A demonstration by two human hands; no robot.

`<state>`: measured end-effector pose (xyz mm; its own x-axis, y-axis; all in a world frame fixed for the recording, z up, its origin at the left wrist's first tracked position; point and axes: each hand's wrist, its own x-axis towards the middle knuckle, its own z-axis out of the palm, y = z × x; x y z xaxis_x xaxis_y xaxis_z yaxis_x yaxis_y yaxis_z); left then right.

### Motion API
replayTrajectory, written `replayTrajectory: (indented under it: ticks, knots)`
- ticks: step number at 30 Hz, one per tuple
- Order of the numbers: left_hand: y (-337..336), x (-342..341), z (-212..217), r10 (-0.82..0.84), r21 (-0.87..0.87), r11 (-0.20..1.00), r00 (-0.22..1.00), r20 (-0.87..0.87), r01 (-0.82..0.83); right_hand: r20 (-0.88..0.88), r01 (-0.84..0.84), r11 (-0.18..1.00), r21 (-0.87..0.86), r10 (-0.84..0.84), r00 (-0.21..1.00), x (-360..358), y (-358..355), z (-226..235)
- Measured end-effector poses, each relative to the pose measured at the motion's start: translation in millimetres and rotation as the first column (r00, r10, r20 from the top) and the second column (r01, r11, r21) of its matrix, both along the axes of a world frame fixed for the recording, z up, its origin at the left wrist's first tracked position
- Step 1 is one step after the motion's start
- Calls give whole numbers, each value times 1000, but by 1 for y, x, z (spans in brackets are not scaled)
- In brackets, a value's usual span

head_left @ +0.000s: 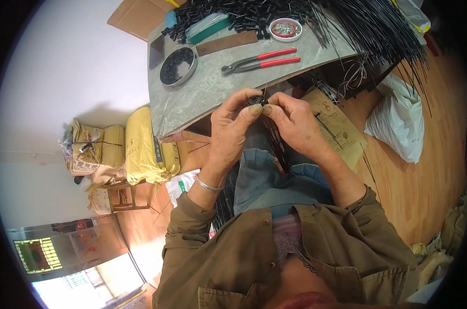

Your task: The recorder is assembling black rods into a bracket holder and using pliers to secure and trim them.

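Note:
Just off the table's front edge, my two hands meet fingertip to fingertip. My left hand [232, 121] is closed, thumb and forefinger pinching a small black round part [254, 100] with a ring-like face. Against its right side, my right hand [301, 127] is closed in a pinch too; the fingertips hide most of the dark piece between them. Below the hands, thin dark rods [278, 147] hang down over my lap; where their upper ends go is hidden. Nearest on the tabletop lie pincers [264, 61] with red handles, jaws pointing left.
On the grey table [184, 105] are a round tin [193, 69] of small black pieces, a wooden strip [227, 43], a green box [213, 32], a white dish [285, 38] of metal bits and black plastic parts [246, 13]. Long black rods [377, 31] overhang the right edge above a white sack [398, 121].

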<state>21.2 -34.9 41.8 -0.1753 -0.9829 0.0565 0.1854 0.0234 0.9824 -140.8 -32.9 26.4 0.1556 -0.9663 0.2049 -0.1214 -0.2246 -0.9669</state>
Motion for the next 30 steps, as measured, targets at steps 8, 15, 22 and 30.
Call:
replayTrajectory:
  ticks: [8,15,22,30]
  knots:
    - [-2,11,-2,-187,-12,982,979,-79,186,289,-333,889,314,245,926,-18,-11,-7]
    - [-13,17,-5,-382,-95,919,924,22,383,365,-428,851,305,311,878,-22,-10,-10]
    - [7,-3,-9,-231,19,971,959,-164,237,290,-291,904,314,200,936,-16,1,-12]
    - [19,-20,-2,145,111,985,980,-139,-130,86,8,989,149,-21,996,-1,4,-6]
